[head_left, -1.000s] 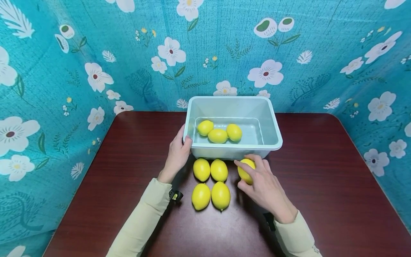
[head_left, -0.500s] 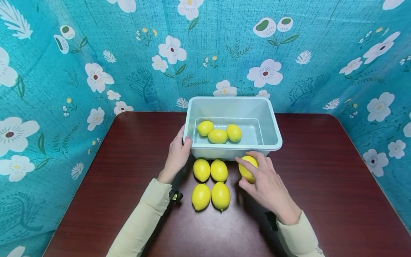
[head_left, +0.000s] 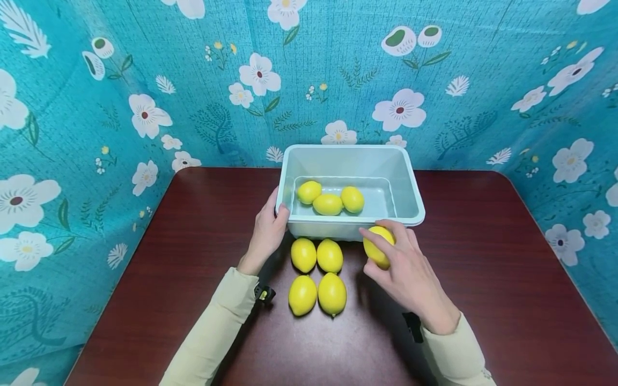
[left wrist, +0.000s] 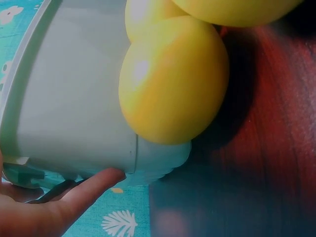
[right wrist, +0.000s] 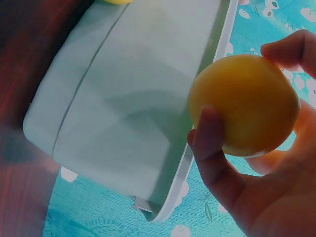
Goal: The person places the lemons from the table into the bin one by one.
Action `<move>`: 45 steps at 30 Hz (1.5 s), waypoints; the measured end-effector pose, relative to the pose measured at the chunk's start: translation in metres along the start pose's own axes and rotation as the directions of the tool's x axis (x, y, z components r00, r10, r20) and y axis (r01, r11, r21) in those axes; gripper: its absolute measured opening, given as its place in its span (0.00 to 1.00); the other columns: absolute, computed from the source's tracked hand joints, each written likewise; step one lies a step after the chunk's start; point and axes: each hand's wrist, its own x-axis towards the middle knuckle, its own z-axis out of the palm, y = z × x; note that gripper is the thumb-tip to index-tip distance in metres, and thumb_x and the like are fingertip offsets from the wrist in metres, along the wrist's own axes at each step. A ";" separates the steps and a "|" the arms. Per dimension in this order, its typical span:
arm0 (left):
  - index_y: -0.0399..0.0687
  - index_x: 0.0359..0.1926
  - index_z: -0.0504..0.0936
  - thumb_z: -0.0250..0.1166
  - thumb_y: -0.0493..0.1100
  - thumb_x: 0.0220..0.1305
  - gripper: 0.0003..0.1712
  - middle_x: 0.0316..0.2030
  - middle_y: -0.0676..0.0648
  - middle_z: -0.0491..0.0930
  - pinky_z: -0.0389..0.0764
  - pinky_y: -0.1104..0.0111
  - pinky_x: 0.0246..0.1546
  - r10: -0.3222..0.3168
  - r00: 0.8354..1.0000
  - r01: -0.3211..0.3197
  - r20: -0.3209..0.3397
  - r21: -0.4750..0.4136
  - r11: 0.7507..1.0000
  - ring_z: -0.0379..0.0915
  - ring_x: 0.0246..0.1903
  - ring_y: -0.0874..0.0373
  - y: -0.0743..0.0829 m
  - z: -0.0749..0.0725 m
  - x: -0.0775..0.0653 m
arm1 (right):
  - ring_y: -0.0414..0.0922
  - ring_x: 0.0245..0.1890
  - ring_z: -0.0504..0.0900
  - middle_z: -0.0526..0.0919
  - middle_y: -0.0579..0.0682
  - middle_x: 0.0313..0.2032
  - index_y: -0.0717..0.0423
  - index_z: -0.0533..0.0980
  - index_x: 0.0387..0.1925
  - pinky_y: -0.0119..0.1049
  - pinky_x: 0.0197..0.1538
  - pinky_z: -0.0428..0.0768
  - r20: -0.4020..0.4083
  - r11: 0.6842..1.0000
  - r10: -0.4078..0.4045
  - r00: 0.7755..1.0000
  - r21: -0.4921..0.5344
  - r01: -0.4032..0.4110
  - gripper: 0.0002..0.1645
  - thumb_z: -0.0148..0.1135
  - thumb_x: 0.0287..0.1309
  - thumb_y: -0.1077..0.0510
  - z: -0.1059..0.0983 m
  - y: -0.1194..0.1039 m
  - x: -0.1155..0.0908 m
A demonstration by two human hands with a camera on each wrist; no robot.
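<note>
A lemon [head_left: 378,247] is pinched between the thumb and fingers of my right hand [head_left: 410,276], just in front of the plastic bin's right front. In the right wrist view this lemon [right wrist: 244,103] is raised to about the height of the bin's rim. My left hand [head_left: 266,230] grips the front left corner of the pale grey-blue bin [head_left: 350,220], thumb at the rim. In the left wrist view one finger [left wrist: 94,192] lies along the bin's outer wall. Three lemons [head_left: 328,204] lie inside the bin, toward its left.
Several lemons [head_left: 332,294] stand in two rows on the dark red-brown table [head_left: 483,279], right before the bin. Behind the table hangs a teal floral cloth [head_left: 309,69], close to the bin's back. Both wrists wear a black strap [head_left: 413,327].
My right hand has lifted the lemon off the table and carried it slightly right and toward the bin. The left hand, the bin and the other lemons have stayed put.
</note>
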 end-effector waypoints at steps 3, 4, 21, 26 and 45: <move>0.67 0.74 0.55 0.45 0.50 0.70 0.32 0.63 0.42 0.70 0.79 0.64 0.33 0.003 1.000 -0.003 -0.001 0.002 1.000 0.74 0.34 0.50 0.000 0.000 0.001 | 0.53 0.54 0.67 0.68 0.55 0.60 0.47 0.77 0.59 0.44 0.37 0.76 -0.008 1.000 -0.009 1.000 0.005 0.009 0.31 0.62 0.48 0.56 -0.002 0.001 0.002; 0.67 0.74 0.55 0.45 0.50 0.70 0.32 0.63 0.42 0.70 0.79 0.64 0.33 0.003 1.000 -0.003 -0.001 0.000 1.000 0.74 0.34 0.49 0.000 0.000 0.001 | 0.54 0.54 0.66 0.68 0.55 0.60 0.47 0.77 0.59 0.44 0.36 0.76 -0.010 1.000 -0.011 1.000 0.003 0.011 0.31 0.62 0.48 0.56 -0.003 0.002 0.003; 0.66 0.74 0.55 0.45 0.50 0.69 0.32 0.68 0.48 0.67 0.79 0.59 0.42 0.007 1.000 -0.007 -0.006 0.021 1.000 0.72 0.48 0.49 0.000 -0.001 0.000 | 0.56 0.54 0.67 0.69 0.58 0.60 0.48 0.77 0.59 0.42 0.29 0.76 -0.057 0.999 -0.032 0.998 -0.001 0.032 0.30 0.62 0.49 0.57 -0.010 0.006 0.012; 0.65 0.74 0.56 0.45 0.50 0.69 0.32 0.68 0.49 0.66 0.77 0.57 0.47 0.011 1.000 -0.010 -0.016 0.029 1.000 0.71 0.51 0.49 0.001 -0.001 -0.001 | 0.56 0.53 0.68 0.69 0.59 0.60 0.48 0.77 0.59 0.39 0.25 0.74 -0.089 0.999 -0.049 0.995 -0.004 0.049 0.30 0.62 0.49 0.57 -0.008 0.009 0.014; 0.63 0.74 0.57 0.44 0.50 0.68 0.33 0.69 0.49 0.66 0.71 0.54 0.60 0.029 0.999 -0.028 -0.022 0.043 0.999 0.69 0.55 0.51 -0.006 -0.002 0.011 | 0.57 0.51 0.68 0.70 0.57 0.62 0.50 0.75 0.60 0.47 0.30 0.78 -0.194 0.999 -0.050 0.980 -0.006 0.050 0.33 0.64 0.47 0.61 -0.018 0.015 0.035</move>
